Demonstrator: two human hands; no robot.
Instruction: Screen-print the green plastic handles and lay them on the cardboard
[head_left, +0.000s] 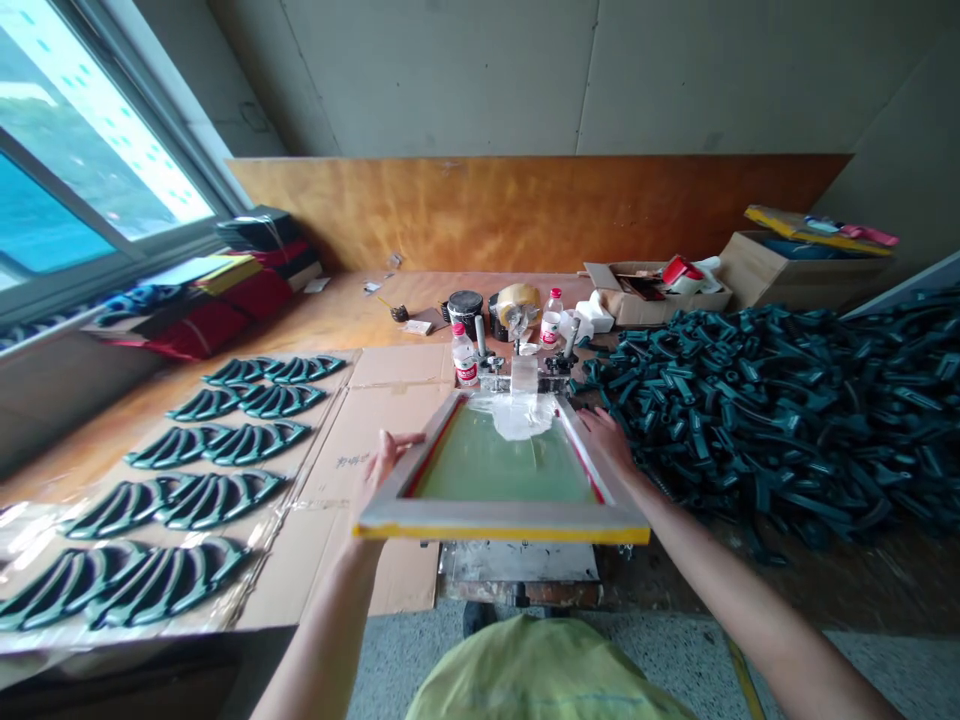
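Observation:
A screen printing frame (510,515) is in front of me, tilted, with its front edge raised above the base plate (517,562). Its greenish mesh (502,475) carries a whitish patch near the far end. On the left rail is my left hand (386,460), gripping the side, with part of the hand hidden behind the frame. My right hand (606,438) holds the right rail, its fingers over the edge. At the far end, the frame meets a metal clamp (556,382) with upright posts.
Fan-shaped dark green parts (221,500) lie in rows on cardboard (337,470) at left. A large heap of dark green parts (780,420) covers the right. Behind stand bottles (464,362), a black tub (465,308), a tape roll (519,300) and open boxes (660,300).

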